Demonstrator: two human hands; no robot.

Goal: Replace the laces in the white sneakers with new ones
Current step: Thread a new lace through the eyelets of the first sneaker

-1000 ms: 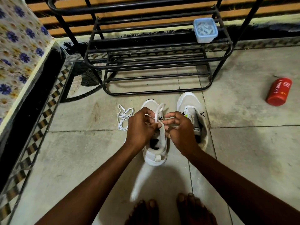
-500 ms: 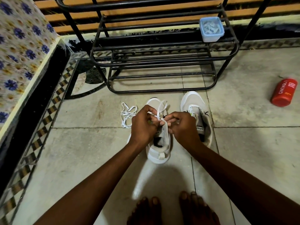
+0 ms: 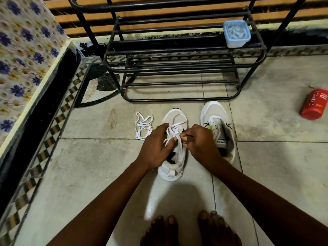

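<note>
Left hand [image 3: 154, 144] and right hand [image 3: 200, 143] pinch flat white lace [image 3: 174, 134] over left white mesh sneaker [image 3: 173, 157] | loop now drawn tighter; lacing nearly finished | loose white lace pile [image 3: 143, 127] at ten o'clock

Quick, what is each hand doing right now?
Left hand: pinching the lace over the sneaker.
Right hand: pinching the same lace.
</note>
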